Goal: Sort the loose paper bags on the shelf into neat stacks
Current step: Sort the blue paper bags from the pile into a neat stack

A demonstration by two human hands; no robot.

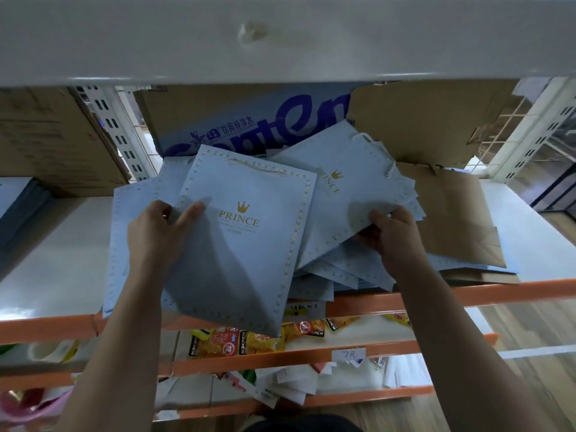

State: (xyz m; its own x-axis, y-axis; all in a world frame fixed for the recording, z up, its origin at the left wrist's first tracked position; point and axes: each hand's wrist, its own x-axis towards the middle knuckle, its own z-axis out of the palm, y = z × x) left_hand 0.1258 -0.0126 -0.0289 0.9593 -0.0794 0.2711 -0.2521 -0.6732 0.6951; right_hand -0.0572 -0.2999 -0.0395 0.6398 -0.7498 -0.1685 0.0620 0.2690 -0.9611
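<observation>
Paper bags (243,244) sprawl over a white shelf board (59,263) edged in orange.

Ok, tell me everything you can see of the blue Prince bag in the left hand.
The blue Prince bag is flat, pale blue paper, with a gold crown and PRINCE lettering, a dotted border and a white cord handle at the top. It lies tilted over the heap of like bags, its lower corner hanging past the orange shelf edge. The left hand grips its left edge, thumb on its face.
</observation>
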